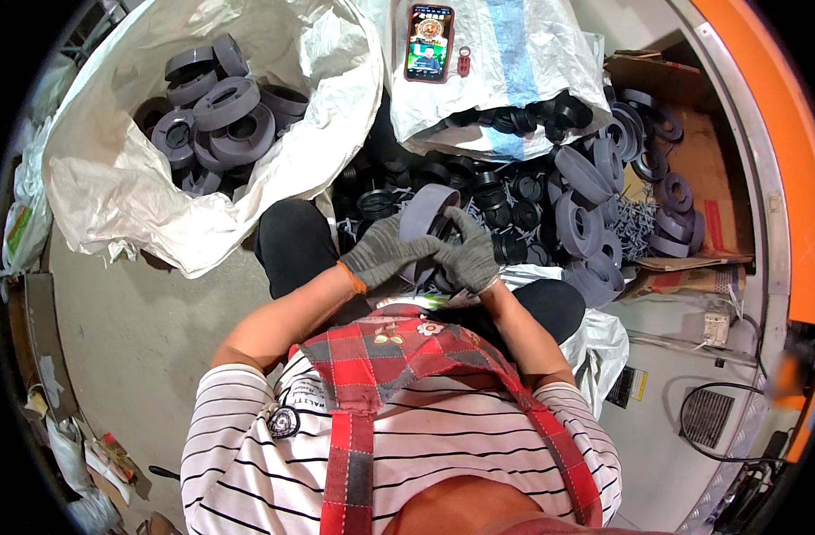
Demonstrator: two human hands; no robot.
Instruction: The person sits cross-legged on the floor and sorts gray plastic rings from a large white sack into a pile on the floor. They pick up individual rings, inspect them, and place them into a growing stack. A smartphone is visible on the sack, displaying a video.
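Observation:
In front of my lap I hold a grey plastic ring, tilted up on its edge. My left hand, in a grey knit glove with an orange cuff, grips the ring's left and near side. My right hand, gloved in grey too, is closed at the ring's right side; its fingertips reach toward the middle, and what they pinch there is too hidden to make out. Just beyond my hands lie black round plastic parts. Several more grey rings are heaped to the right of them.
A large white woven sack with grey rings inside stands open at the left. Another white sack spills black parts, with a phone on top. At the right are loose screws and cardboard, beside an orange-edged machine.

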